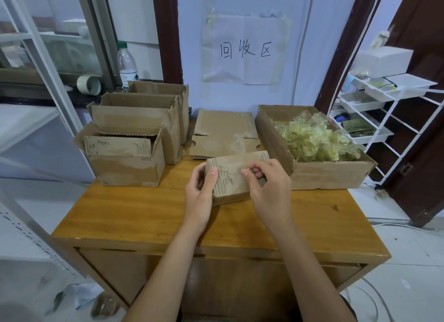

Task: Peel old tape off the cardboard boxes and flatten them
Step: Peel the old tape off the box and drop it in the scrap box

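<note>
A small closed cardboard box (231,175) with a torn, ridged top surface sits at the middle of the wooden table (144,216). My left hand (200,191) grips its left end, thumb on top. My right hand (266,187) lies over its right side and pinches a bit of tape on the top face between thumb and forefinger. Flattened boxes (223,134) are stacked just behind it. Three open boxes stand at the left: a small one (127,160), a taller one (137,114) and one at the back (158,88).
A wide open box (331,175) at the right holds a heap of crumpled yellowish tape (317,139). A white wire rack (384,119) stands right of the table. A tape roll (89,84) and a plastic bottle (127,64) sit on the ledge behind.
</note>
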Demonstrator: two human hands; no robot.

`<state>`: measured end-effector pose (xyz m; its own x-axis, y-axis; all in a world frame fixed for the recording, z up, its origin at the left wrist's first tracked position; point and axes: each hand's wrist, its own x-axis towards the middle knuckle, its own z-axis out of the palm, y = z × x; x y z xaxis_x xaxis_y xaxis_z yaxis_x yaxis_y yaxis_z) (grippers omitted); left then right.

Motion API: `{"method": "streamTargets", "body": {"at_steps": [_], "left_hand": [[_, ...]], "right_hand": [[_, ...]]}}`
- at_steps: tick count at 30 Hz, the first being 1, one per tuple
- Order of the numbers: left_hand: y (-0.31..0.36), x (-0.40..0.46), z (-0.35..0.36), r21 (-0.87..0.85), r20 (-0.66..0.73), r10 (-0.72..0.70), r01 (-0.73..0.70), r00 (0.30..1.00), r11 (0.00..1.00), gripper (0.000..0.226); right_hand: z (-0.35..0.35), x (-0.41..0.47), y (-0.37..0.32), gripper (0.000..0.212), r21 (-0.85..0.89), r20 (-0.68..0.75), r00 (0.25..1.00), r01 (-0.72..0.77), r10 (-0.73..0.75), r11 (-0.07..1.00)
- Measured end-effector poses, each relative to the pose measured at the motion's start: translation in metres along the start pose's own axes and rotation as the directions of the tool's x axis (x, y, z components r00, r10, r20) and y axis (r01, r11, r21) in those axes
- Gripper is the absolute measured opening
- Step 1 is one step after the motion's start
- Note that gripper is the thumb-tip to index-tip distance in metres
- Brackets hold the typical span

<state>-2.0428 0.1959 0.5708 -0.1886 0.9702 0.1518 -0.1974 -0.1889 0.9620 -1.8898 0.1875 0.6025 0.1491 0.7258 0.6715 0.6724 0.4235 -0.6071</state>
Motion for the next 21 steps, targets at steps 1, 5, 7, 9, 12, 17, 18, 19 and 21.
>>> {"method": "streamTargets", "body": {"at_steps": [1, 5, 7, 9, 12, 17, 18, 19, 21], "left_hand": [[0.0000, 0.0000, 0.0001, -0.001, -0.001, -0.002, 0.002, 1.000, 1.000, 0.045], [0.0001, -0.0004, 0.0002, 0.006, -0.008, -0.005, 0.005, 1.000, 1.000, 0.045], [-0.0004, -0.0002, 0.0000, 0.002, -0.008, -0.010, 0.010, 1.000, 1.000, 0.044], [0.0002, -0.0004, 0.0005, 0.002, -0.007, -0.013, 0.013, 1.000, 1.000, 0.043], [0.0008, -0.0006, 0.0007, 0.004, -0.005, -0.013, 0.013, 1.000, 1.000, 0.044], [0.0015, -0.0012, 0.0013, 0.012, -0.006, -0.009, 0.009, 1.000, 1.000, 0.050], [0.0017, -0.0014, 0.0012, 0.012, -0.006, -0.008, 0.008, 1.000, 1.000, 0.049], [0.0023, -0.0018, 0.0014, 0.012, -0.005, -0.006, 0.006, 1.000, 1.000, 0.049], [0.0025, -0.0019, 0.0013, 0.012, -0.004, -0.001, 0.001, 1.000, 1.000, 0.048]], "right_hand": [[-0.0002, 0.0000, 0.0001, 0.009, 0.006, 0.005, 1.000, -0.008, 0.008, 1.000], [-0.0005, 0.0013, 0.0022, 0.009, 0.019, -0.006, 1.000, -0.009, 0.009, 1.000], [0.0005, 0.0018, 0.0032, 0.010, 0.018, -0.021, 1.000, -0.009, 0.009, 1.000], [0.0018, 0.0015, 0.0030, 0.010, 0.013, -0.029, 1.000, -0.009, 0.009, 1.000], [0.0035, 0.0001, 0.0020, 0.010, -0.006, -0.037, 0.999, 0.012, -0.013, 1.000], [0.0002, -0.0005, 0.0027, 0.005, -0.013, -0.048, 0.999, 0.016, -0.017, 1.000], [-0.0009, -0.0008, 0.0030, 0.005, -0.002, -0.053, 0.999, 0.005, -0.005, 1.000], [-0.0019, -0.0010, 0.0033, 0.005, 0.009, -0.057, 0.998, -0.005, 0.006, 1.000], [-0.0034, -0.0015, 0.0036, 0.006, 0.027, -0.062, 0.998, -0.023, 0.025, 0.999]]}}
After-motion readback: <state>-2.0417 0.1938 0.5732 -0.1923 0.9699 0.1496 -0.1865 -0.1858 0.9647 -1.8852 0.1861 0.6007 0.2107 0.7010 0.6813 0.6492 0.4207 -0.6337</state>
